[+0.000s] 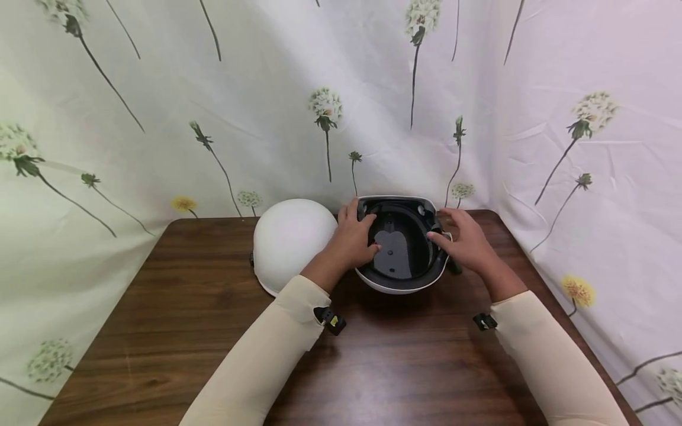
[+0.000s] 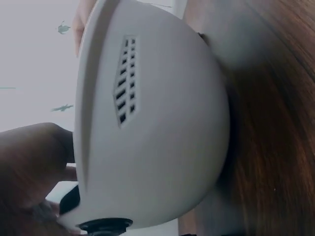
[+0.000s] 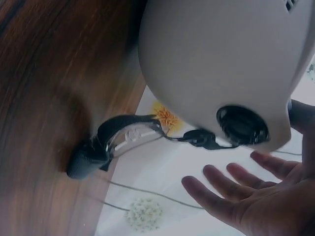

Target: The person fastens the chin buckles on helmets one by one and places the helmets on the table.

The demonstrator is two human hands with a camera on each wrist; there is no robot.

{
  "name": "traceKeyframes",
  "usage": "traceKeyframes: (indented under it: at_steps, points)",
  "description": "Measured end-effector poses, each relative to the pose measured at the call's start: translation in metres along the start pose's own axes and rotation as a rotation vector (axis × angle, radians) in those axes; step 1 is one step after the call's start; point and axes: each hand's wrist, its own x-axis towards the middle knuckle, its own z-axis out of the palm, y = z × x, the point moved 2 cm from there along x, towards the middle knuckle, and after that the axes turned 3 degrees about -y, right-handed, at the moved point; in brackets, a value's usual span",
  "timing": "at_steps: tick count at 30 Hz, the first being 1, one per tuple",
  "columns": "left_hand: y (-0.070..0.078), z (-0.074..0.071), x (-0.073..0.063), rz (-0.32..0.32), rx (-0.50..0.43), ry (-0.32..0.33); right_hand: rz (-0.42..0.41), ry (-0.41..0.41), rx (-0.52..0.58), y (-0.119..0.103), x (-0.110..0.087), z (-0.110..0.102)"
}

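A white helmet (image 1: pixel 394 289) rests upside down on its dome, its black lined inside facing up. My left hand (image 1: pixel 353 236) grips its left rim, fingers bent over the edge and thumb inside. In the left wrist view the white shell (image 2: pixel 162 113) shows a slotted vent. My right hand (image 1: pixel 466 239) is at the right rim, thumb over the edge. The right wrist view shows its fingers (image 3: pixel 221 189) spread apart below a round black knob (image 3: pixel 242 125). A black strap (image 3: pixel 129 120) with a dark pad at its end hangs from that side.
A second white helmet (image 1: pixel 293 242) sits dome up to the left, close by my left forearm. Both are toward the back of the dark wooden table (image 1: pixel 202 331). A white curtain (image 1: pixel 256 118) printed with flowers stands behind and along the sides.
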Motion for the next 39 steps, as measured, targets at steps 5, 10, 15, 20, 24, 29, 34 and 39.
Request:
traceKeyframes:
  at_steps: [5, 10, 15, 20, 24, 29, 34, 39]
  points:
    - [-0.001, 0.002, -0.004, -0.005, -0.048, 0.053, 0.057, -0.035, -0.018, -0.005, 0.002, 0.008]
    - [-0.001, 0.001, -0.009, 0.006, 0.003, 0.102, 0.066, -0.024, -0.064, -0.007, 0.003, 0.011]
    - [-0.002, 0.000, -0.012, -0.008, 0.081, 0.131, 0.046, -0.022, -0.094, -0.006, 0.005, 0.013]
    - [-0.005, 0.001, -0.013, -0.004, 0.109, 0.133, 0.062, -0.022, -0.092, -0.005, 0.006, 0.014]
    - [-0.006, 0.003, -0.011, 0.005, 0.116, 0.147, 0.089, -0.029, -0.086, -0.005, 0.007, 0.015]
    - [-0.004, 0.007, -0.011, 0.002, 0.110, 0.136, 0.094, -0.027, -0.096, -0.004, 0.006, 0.016]
    - [-0.002, 0.008, -0.011, 0.013, 0.091, 0.117, 0.056, 0.035, -0.129, -0.004, 0.005, 0.015]
    - [-0.001, 0.009, -0.009, 0.030, 0.080, 0.107, 0.028, 0.139, -0.129, -0.006, 0.006, 0.011]
